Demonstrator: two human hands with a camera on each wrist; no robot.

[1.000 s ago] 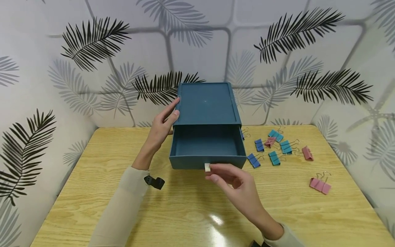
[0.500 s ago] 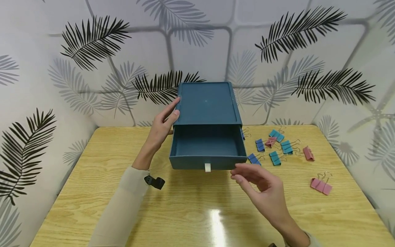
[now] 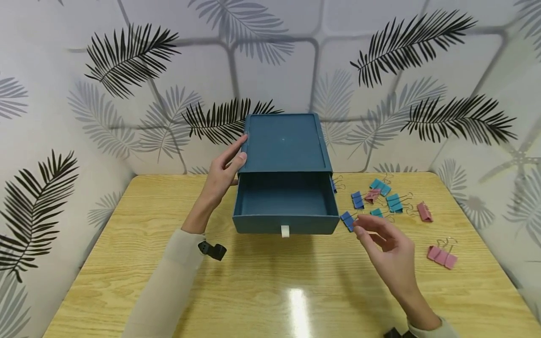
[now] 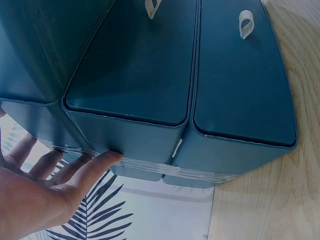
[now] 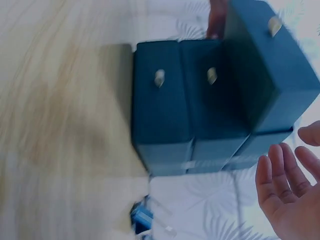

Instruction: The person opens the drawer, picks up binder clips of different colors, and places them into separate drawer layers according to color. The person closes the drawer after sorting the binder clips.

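A dark blue drawer cabinet (image 3: 284, 141) stands at the back middle of the table in the head view. Its top drawer (image 3: 258, 224) is pulled out, shows a bare inside and has a white pull tab (image 3: 285, 230). In the left wrist view two lower drawers (image 4: 240, 85) are closed. My left hand (image 3: 217, 180) rests against the cabinet's left side, thumb and fingers extended. To the right of the drawer, my right hand (image 3: 393, 253) hovers with loosely bent fingers and holds nothing. Nearest its fingertips lies a blue binder clip (image 3: 347, 221), apart from them as far as I can see.
Several binder clips lie right of the cabinet: blue (image 3: 357, 201), teal (image 3: 394, 203) and pink (image 3: 424, 212). A separate pink clip (image 3: 442, 257) is nearer the front right. The wooden table (image 3: 127, 263) meets a leaf-patterned backdrop (image 3: 270, 75) behind the cabinet.
My right hand has let go of the white pull tab and moved right, toward the binder clips. The drawer stays pulled out. My left hand stays on the cabinet.
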